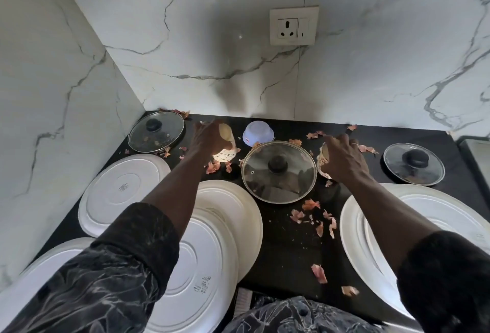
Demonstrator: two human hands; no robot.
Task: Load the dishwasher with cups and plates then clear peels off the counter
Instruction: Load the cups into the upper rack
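My left hand (208, 139) grips a patterned paper cup (226, 148), tilted on its side near the back of the black counter (289, 247). My right hand (344, 159) holds a second patterned cup (323, 163) just right of the middle glass lid (278, 172). White plates lie upside down at the left (122, 192), under my left forearm (236, 210), at the front left (204, 279) and at the right (437, 216). Pinkish onion peels (313, 213) are scattered over the counter.
A small lilac bowl (258, 132) sits upside down at the back. Glass lids with black knobs lie at the back left (156, 131) and far right (413, 164). Marble walls close the corner; a wall socket (293, 25) is above.
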